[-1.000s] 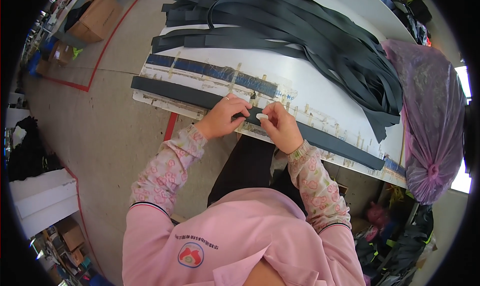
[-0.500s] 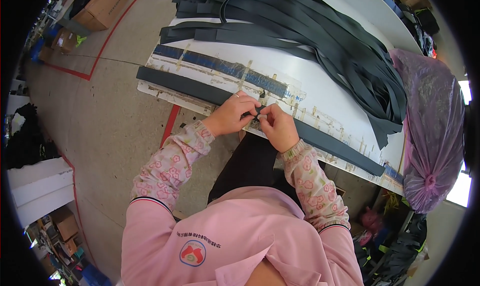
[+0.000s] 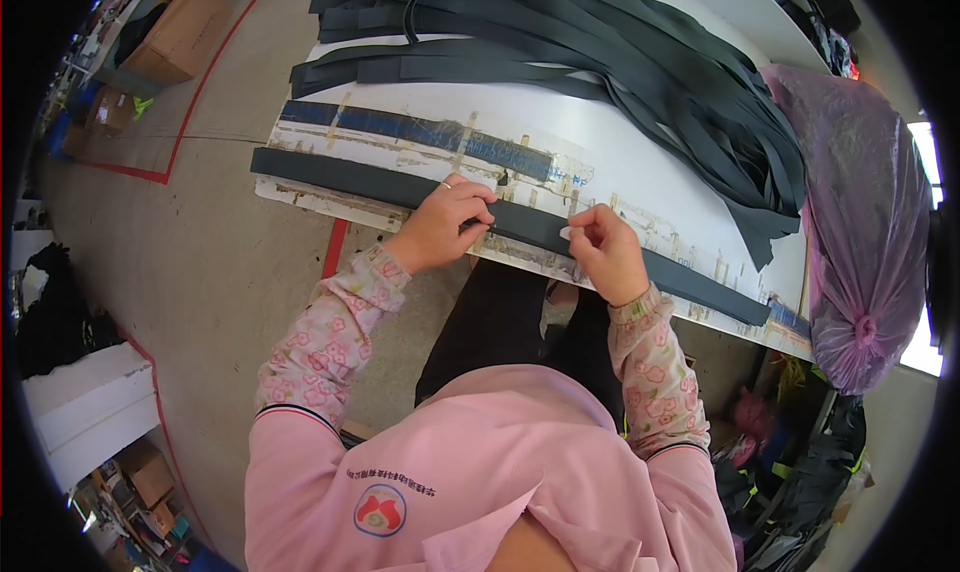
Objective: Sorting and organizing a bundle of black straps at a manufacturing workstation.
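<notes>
A long dark grey fabric strip [image 3: 540, 226] lies along the near edge of the white board [image 3: 650, 207]. My left hand [image 3: 445, 222] rests over this strip, left of its middle, with fingers curled and thumb and forefinger closed at it. A short way to the right, my right hand [image 3: 610, 254] pinches a small white piece that looks like tailor's chalk [image 3: 567, 233], its tip just over the strip. The inner fingers of both hands are partly hidden.
A heap of loose dark grey strips [image 3: 620, 62] covers the far side of the board. Worn tape and a blue ruled band [image 3: 420, 137] run behind the near strip. A tied purple plastic bag [image 3: 860, 232] stands at the right. Cardboard boxes [image 3: 180, 32] sit far left.
My hands have parted: the right moved to the right along the strip with the white piece, and the left sits a little to the left. The view has shifted slightly.
</notes>
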`<control>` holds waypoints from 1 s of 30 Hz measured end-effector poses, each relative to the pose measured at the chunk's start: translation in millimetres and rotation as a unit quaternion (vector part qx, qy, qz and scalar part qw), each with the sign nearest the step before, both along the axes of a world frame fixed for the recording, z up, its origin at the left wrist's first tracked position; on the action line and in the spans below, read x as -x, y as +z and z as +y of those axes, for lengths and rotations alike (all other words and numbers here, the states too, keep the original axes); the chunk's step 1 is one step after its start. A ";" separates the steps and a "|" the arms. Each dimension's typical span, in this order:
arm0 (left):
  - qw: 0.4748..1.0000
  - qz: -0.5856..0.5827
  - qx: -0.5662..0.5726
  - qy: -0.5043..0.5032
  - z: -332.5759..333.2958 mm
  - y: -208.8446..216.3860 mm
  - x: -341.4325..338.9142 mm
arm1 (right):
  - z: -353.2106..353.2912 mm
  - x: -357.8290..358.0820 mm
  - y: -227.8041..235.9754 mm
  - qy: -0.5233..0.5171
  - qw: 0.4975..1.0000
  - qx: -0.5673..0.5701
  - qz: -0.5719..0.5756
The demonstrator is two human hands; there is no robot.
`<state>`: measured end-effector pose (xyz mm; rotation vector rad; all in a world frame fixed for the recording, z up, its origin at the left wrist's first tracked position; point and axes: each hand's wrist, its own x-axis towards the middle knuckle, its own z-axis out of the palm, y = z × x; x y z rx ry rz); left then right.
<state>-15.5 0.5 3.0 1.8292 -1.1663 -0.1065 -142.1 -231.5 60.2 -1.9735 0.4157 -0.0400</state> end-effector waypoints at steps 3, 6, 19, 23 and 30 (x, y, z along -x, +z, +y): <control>1.000 -0.019 -0.014 -0.009 -1.5 9.5 -2.8 | -70.3 41.4 -2.1 -0.060 0.996 -0.036 0.052; 0.999 -0.026 -0.036 -0.017 -0.3 8.3 -6.4 | -99.1 72.2 -4.0 -0.099 0.990 -0.083 0.054; 0.997 -0.025 -0.069 0.019 -5.3 9.2 -0.5 | -99.5 99.7 -3.5 -0.081 0.990 -0.113 -0.025; 0.997 -0.029 -0.071 0.018 -6.0 8.4 -1.2 | -95.6 93.6 -4.6 -0.062 0.996 -0.034 -0.052; 0.997 -0.042 -0.068 0.021 -8.1 13.3 0.6 | -85.3 90.0 -6.7 -0.046 0.996 0.071 -0.014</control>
